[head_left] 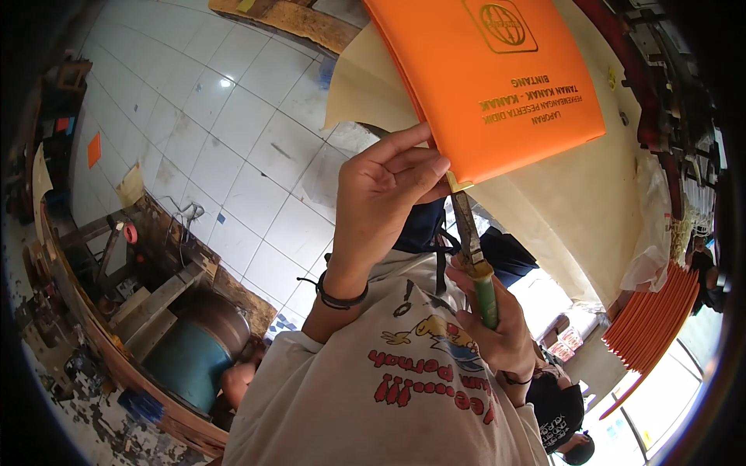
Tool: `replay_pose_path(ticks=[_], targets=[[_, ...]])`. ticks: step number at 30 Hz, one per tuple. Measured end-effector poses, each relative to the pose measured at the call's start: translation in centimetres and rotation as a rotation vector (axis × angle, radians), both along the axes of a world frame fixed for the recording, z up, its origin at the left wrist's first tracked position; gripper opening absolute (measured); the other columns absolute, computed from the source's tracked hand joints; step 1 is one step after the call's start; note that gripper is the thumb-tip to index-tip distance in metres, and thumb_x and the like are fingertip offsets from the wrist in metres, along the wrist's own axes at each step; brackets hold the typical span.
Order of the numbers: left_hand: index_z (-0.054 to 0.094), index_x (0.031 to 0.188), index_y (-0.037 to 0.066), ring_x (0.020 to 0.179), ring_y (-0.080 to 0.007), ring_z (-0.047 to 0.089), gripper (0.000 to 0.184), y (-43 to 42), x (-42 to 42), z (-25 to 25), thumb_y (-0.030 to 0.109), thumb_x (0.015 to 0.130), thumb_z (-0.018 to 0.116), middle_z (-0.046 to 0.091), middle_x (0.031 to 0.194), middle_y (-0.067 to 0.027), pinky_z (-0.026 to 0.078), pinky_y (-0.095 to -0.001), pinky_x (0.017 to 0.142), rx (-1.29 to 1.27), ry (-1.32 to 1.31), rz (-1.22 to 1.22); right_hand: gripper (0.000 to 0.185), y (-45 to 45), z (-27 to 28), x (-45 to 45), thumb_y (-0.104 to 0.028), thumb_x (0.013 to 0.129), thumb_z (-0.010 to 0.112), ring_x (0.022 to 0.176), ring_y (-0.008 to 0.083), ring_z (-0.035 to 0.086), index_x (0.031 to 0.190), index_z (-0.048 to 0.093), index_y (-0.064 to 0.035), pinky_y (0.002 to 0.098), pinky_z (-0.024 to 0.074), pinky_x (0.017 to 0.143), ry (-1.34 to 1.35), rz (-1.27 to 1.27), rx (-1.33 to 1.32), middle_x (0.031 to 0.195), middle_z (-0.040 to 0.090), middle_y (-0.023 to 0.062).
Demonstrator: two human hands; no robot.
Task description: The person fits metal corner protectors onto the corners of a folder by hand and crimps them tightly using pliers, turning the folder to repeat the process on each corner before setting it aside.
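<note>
White square floor tiles point(225, 147) fill the upper left of the frame, and a wide cream sheet point(567, 210) stretches over the upper right, all bent by a round, dark-edged lens. At lower left a teal drum point(183, 365) stands among worn wood. At the right edge is a fanned stack of orange covers point(653, 318), with a clear plastic bag point(649, 225) just above it; below, at lower right, is another person in a black shirt point(556, 408).

An orange folder point(505, 85) with gold lettering is at top centre, its print upside down to you. Your left hand point(381, 186) rises from the lower centre, forearm nearly upright, wrist circled by a dark band point(342, 299). Its fingers bend to the right, and thumb and fingers pinch the folder's lower left edge, the thumb tip close to the corner.

Your right hand point(501, 322), right of centre and lower, is wrapped around the green handle of a pair of pliers point(468, 237). The pliers point upward, tipped slightly left, their metal nose at the gold corner piece point(459, 183) on the folder; you cannot tell how tightly the jaws close. Your printed pale shirt point(373, 412) fills the bottom centre.
</note>
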State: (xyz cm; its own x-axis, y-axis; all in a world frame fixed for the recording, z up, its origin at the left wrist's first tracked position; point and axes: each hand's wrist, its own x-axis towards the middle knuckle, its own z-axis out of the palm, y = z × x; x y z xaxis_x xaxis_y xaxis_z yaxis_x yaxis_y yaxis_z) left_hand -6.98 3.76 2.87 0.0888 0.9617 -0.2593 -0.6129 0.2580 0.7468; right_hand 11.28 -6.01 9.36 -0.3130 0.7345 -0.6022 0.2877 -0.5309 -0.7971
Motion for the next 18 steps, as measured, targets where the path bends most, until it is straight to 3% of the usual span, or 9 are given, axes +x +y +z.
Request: replay_pose_path(ticks=[8, 18], targets=[[0.052, 0.127, -0.009, 0.093, -0.0235, 0.07, 0.039, 0.0, 0.0, -0.2, -0.004, 0.09, 0.061, 0.069, 0.103, -0.0179, 0.062, -0.0368, 0.081, 0.011, 0.022, 0.0, 0.079, 0.0, -0.6, 0.4, 0.011, 0.078, 0.05, 0.126, 0.0254, 0.052, 0.15, 0.019, 0.0037, 0.03, 0.0314, 0.107, 0.014, 0.046, 0.083, 0.128, 0.059, 0.022], [0.052, 0.127, -0.008, 0.094, -0.0233, 0.07, 0.039, 0.2, -0.1, -0.2, -0.005, 0.089, 0.06, 0.069, 0.103, -0.0176, 0.062, -0.0374, 0.08, 0.019, 0.02, -0.015, 0.057, 0.1, -1.3, -0.3, 0.014, 0.071, 0.038, 0.11, 0.025, 0.061, 0.126, 0.052, 0.0069, 0.0305, 0.0469, 0.088, 0.019, -0.046, 0.117, 0.122, 0.06, 0.0188]])
